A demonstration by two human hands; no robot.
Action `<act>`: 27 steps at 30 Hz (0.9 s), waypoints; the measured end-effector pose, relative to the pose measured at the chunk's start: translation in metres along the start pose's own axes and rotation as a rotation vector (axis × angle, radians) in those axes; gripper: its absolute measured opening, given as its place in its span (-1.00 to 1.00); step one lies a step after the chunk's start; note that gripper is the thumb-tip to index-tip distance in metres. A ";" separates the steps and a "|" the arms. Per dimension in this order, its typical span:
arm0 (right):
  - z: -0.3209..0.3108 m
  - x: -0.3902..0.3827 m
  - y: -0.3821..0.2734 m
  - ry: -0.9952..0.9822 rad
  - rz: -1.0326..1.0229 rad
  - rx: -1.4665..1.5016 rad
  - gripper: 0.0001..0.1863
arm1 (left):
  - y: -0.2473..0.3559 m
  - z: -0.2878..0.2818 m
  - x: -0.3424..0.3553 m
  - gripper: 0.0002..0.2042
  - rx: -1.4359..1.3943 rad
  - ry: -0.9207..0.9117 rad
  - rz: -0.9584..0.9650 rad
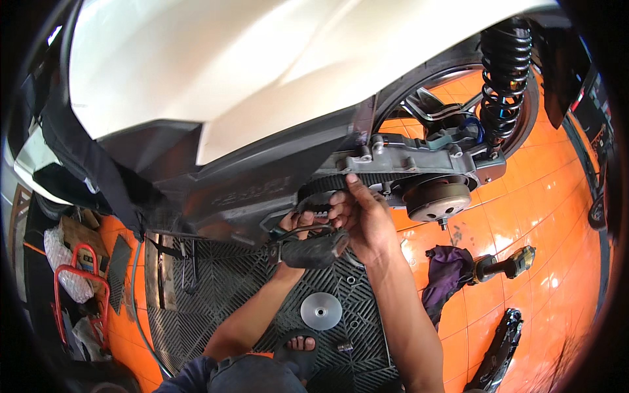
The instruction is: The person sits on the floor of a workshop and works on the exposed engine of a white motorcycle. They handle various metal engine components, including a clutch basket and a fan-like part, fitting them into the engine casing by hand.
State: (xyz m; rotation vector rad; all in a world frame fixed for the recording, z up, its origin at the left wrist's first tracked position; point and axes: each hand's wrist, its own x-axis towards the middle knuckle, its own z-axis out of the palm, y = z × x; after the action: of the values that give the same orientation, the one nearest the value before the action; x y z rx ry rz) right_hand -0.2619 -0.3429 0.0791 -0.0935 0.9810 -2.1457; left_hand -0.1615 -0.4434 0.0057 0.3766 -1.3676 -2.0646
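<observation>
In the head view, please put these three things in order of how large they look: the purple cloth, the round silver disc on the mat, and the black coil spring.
1. Black coil spring, largest.
2. Purple cloth.
3. Round silver disc, smallest.
The spring and cloth look close in size, and fisheye bending near the rim makes that pair unsure.

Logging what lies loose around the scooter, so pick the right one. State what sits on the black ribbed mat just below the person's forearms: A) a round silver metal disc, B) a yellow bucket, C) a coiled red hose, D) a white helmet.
A: a round silver metal disc lies flat on the black ribbed mat, between the two forearms and just above the sandalled foot.
</observation>
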 end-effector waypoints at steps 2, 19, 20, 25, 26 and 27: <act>-0.003 0.000 -0.001 -0.028 0.019 0.025 -0.60 | -0.004 0.002 0.001 -0.64 0.059 0.000 0.087; 0.005 0.011 -0.011 -0.121 0.092 -0.291 -0.55 | 0.032 0.001 0.004 -0.41 0.342 -0.010 0.015; 0.008 0.014 -0.006 -0.107 0.065 -0.308 -0.54 | 0.030 0.002 0.004 -0.41 0.301 0.015 0.033; 0.013 0.014 -0.010 -0.070 0.062 -0.279 -0.55 | 0.022 0.005 0.004 -0.41 0.202 0.064 0.016; 0.015 0.009 -0.012 -0.061 0.068 -0.283 -0.55 | 0.021 0.008 0.003 -0.42 0.215 0.078 0.039; 0.017 0.006 -0.014 -0.052 0.074 -0.288 -0.54 | 0.022 0.008 0.002 -0.43 0.228 0.075 0.046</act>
State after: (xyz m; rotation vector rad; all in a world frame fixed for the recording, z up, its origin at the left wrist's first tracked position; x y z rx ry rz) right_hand -0.2685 -0.3521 0.0990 -0.2478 1.2373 -1.9145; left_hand -0.1599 -0.4448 0.0287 0.5086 -1.5556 -1.8431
